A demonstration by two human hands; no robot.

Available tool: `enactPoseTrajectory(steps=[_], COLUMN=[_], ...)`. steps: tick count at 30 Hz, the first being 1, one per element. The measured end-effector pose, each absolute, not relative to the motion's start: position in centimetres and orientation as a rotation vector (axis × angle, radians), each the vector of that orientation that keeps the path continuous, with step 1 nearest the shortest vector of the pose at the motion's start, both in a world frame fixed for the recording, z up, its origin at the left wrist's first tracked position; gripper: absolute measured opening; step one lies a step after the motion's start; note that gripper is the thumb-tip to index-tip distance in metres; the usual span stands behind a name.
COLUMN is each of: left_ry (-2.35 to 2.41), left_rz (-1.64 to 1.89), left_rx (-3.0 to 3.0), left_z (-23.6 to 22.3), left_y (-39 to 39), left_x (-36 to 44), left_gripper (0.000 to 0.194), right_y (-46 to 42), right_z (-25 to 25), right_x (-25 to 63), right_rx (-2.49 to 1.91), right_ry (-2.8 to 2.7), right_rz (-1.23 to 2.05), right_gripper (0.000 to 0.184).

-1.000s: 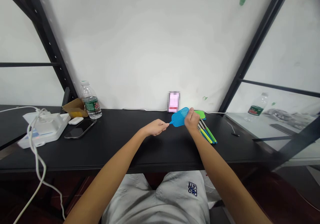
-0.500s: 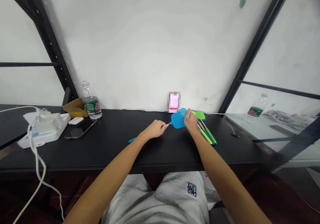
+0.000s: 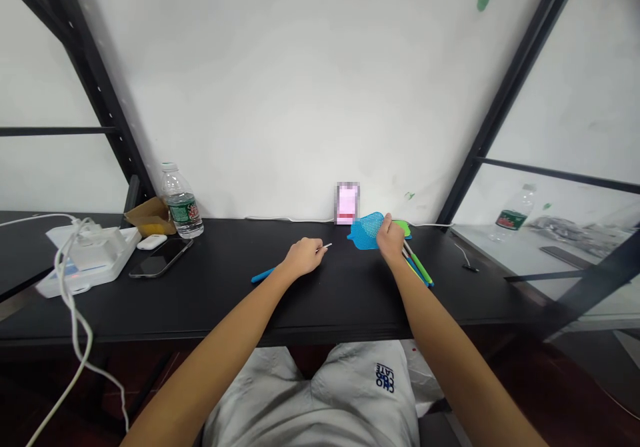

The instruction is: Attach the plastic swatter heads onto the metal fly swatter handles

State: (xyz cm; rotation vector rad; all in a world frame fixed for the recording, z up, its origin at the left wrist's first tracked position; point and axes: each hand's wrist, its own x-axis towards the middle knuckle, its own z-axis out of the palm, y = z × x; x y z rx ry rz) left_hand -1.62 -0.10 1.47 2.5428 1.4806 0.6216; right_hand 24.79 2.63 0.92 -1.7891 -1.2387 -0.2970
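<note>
Judge bending or slipping possible, from a skewed push or loose grip. See blue handle (image 3: 263,276) near-left of left hand (image 3: 303,257), pinching what looks like its rod (image 3: 327,246); find blue swatter head (image 3: 367,232) between hands, apart from rod, gripped by right hand (image 3: 391,239). Note other swatters (image 3: 421,267) beside right hand.

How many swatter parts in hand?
2: the blue mesh head in the right hand and the slim rod in the left hand, its tip apart from the head. The hands could hide more.
</note>
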Motion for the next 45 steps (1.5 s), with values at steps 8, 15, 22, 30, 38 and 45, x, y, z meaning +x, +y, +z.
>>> enactPoseTrajectory(steps=[8,15,22,30,38,45], left_ry=[1.621,1.688,1.702,1.654,1.522,1.486], left_rz=[0.578,0.494,0.441,0.49,0.617,0.635], left_rx=[2.618,2.643,2.62,2.634,2.561,2.552], left_z=[1.1,0.9,1.1,1.3,1.2,1.1], left_y=[0.5,0.7,0.6,0.4,0.1,0.1], left_x=[-1.8,-2.1,-2.1,-2.0,-1.6,-1.6], left_gripper=[0.016,0.015,0.016,0.018,0.018,0.016], right_y=[2.9,3.1,3.3,3.4,4.0,3.9], right_z=[0.3,-0.4,-1.1,-0.9,-1.1,-0.6], right_x=[24.1,22.8,23.0,22.9,23.3,23.5], right_rx=[-1.756,-1.77,-1.722,-1.745,-1.707,-1.668], right_ry=[-1.65,-1.84,-1.937,-1.822,-1.696,-1.558], right_rz=[-0.164,-0.011,0.131,0.135,0.01,-0.065], right_gripper=[0.061,0.047,0.041,0.039,0.035,0.035])
